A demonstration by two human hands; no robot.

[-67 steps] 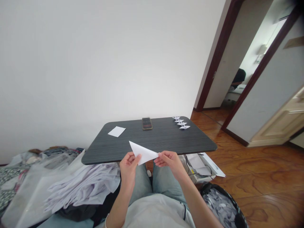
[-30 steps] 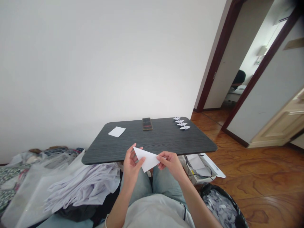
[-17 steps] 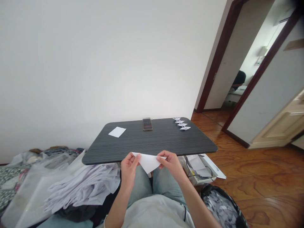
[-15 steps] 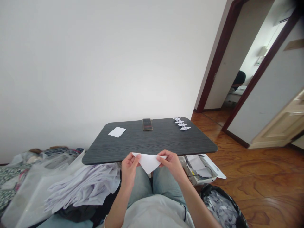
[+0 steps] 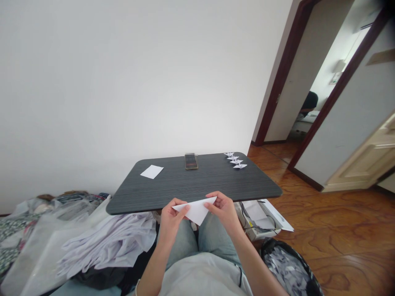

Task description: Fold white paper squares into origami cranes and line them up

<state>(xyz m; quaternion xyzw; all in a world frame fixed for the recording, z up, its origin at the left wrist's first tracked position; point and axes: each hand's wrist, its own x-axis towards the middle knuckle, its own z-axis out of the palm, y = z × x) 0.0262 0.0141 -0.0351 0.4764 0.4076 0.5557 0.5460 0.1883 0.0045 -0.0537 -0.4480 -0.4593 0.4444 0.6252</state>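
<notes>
A sheet of white paper (image 5: pixel 197 211), folded into a triangle with its point downward, is held over my lap at the table's near edge. My left hand (image 5: pixel 173 214) pinches its left corner, thumb on top. At the opposite corner my right hand (image 5: pixel 220 207) pinches it between thumb and fingers. The paper's long top edge slants up to the right. Beyond the hands, the dark table (image 5: pixel 173 187) bears a stack or sheet of square white paper (image 5: pixel 152 172) on its left and several folded paper cranes (image 5: pixel 240 166) in a row at the back right.
A phone-like device (image 5: pixel 191 161) stands at the table's back middle. Crumpled white cloth (image 5: pixel 108 242) lies to the left. Below the table's right side are a box with cables (image 5: pixel 259 222) and a black-lined bin (image 5: pixel 286 267) full of paper scraps.
The folded paper has tilted, its right corner higher and its left corner lower, and its lower point has shifted right. Both hands keep hold of it.
</notes>
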